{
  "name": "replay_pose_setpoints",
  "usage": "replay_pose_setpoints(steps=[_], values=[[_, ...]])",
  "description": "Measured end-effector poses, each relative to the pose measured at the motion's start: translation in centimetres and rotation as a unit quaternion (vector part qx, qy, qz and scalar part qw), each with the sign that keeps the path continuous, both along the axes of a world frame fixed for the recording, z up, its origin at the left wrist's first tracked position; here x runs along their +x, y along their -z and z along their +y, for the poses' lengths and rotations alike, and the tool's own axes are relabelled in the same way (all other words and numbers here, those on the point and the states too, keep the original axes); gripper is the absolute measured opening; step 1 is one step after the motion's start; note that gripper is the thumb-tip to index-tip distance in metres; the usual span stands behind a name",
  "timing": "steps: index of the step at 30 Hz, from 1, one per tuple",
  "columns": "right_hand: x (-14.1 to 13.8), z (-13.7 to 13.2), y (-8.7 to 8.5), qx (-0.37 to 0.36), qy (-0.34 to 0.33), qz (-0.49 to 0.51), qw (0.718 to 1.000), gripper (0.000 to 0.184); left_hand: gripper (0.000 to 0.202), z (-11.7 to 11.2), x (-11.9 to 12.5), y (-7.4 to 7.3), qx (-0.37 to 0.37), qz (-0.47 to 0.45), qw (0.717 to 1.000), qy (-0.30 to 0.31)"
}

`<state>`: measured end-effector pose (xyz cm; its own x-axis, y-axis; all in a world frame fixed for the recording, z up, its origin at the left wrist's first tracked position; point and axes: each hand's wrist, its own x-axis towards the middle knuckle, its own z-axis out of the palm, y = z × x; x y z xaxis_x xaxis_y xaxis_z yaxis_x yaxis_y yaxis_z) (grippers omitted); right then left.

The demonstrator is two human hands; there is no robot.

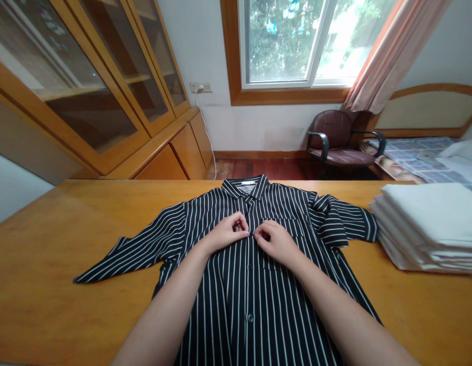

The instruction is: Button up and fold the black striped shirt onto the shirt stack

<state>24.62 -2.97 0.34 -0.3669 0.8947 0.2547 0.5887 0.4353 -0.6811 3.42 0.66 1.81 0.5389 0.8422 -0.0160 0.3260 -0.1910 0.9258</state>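
Observation:
A black shirt [224, 295] with white stripes lies front up on the wooden table [37, 254], collar pointing away from me. Its left-side sleeve stretches out, while the right-side sleeve is bent with folds. My left hand [228, 234] pinches the front placket at chest height, thumb and fingertips together. Close beside it, my right hand [276, 244] pinches the placket too, next to the chest pocket. The bit of cloth or button between the fingertips is too small to make out. Lower down the placket, a button [250, 317] shows.
A stack of folded white cloths [434, 218] stands at the table's right, touching the shirt's cuff. Beyond the table are a glass-door cabinet [144, 122], an armchair [331, 134] and a bed [418, 152]. A white cord [207, 127] hangs from the wall socket.

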Motion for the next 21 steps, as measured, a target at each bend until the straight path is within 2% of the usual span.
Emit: replay_pose_setpoints(steps=[12, 21], values=[[-0.06, -0.19, -0.29, 0.0, -0.006, -0.001, 1.0, 0.011, 0.023, 0.13, -0.01, 0.29, -0.008, -0.017, 1.0, -0.005], [-0.68, -0.6, -0.67, 0.001, -0.013, -0.073, 0.997, 0.03, 0.024, 0.18, 0.36, 0.72, -0.03, -0.028, 0.999, -0.021]])
